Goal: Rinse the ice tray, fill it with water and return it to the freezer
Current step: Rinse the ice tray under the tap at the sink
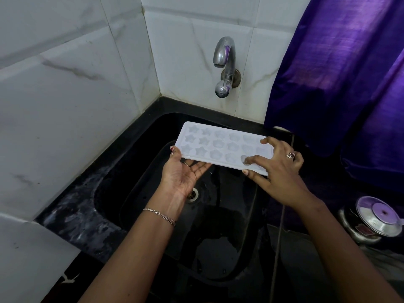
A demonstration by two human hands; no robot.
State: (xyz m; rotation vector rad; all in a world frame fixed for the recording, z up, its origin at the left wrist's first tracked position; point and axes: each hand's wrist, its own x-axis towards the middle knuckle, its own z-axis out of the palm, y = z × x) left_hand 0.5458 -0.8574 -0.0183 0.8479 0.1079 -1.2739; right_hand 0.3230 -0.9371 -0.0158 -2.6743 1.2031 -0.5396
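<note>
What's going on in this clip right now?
A person holds a white ice tray level over a black sink, cavities facing up. The left hand supports it from beneath at the near left corner, and the right hand grips its right end with fingers on top. The chrome tap on the tiled wall above shows no running water. No water is visible in the cavities, so filling does not appear to have started.
</note>
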